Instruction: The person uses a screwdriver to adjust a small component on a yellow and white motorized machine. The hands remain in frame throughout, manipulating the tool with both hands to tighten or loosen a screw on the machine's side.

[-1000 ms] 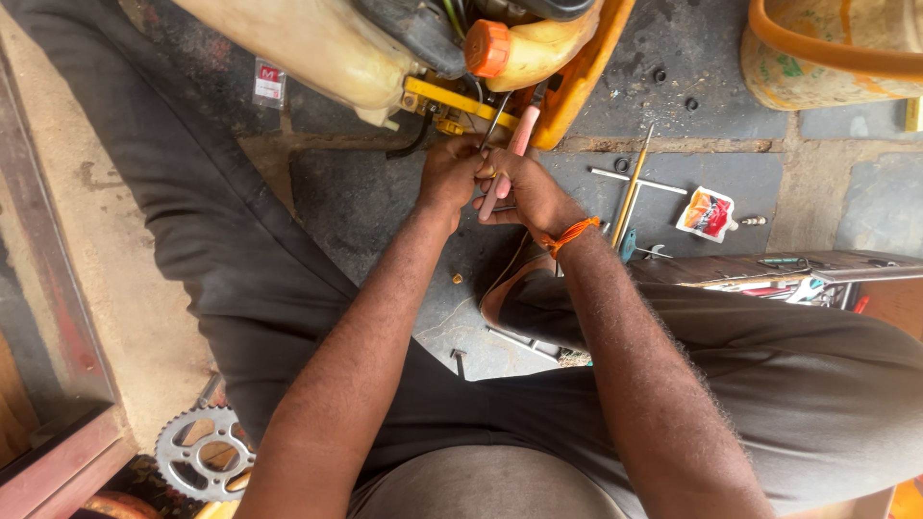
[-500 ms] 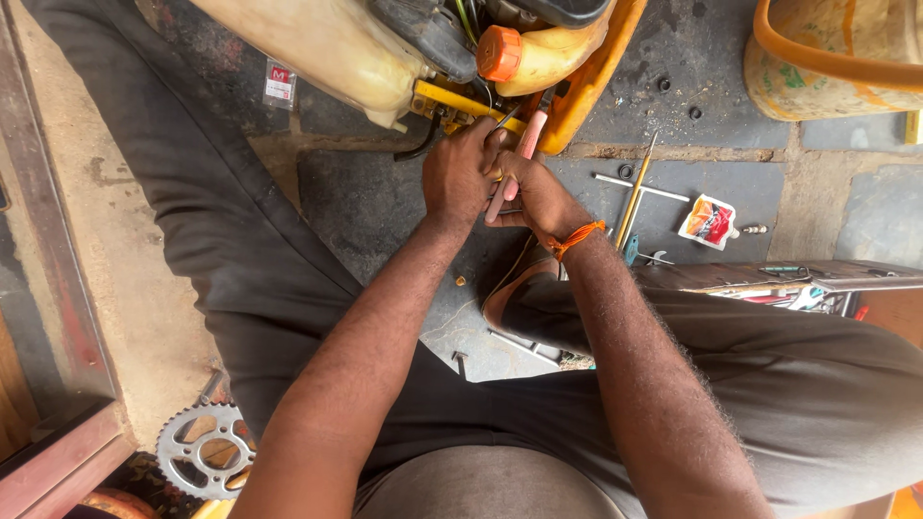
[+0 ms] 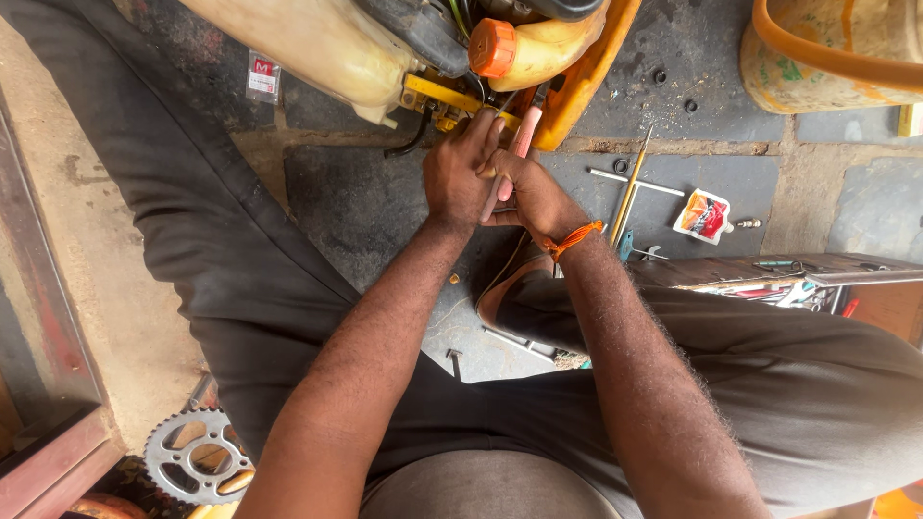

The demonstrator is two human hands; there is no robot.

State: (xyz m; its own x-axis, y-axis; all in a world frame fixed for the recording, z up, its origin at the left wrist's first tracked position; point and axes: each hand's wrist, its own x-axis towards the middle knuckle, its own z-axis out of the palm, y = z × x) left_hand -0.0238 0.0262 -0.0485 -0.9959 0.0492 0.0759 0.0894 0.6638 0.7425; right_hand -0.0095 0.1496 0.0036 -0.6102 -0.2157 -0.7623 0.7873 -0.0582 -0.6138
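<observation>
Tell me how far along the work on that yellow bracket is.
Done: loose washers and a T-handled tool already lie on the stone floor. In hand: the right hand grips a pink-handled tool at the yellow bracket, the left hand steadying. Left: the bracket remains mounted; its fastener is hidden.

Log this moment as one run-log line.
left hand: on yellow bracket | right hand: gripping pink-handled tool | nearby: orange cap, sprocket
</observation>
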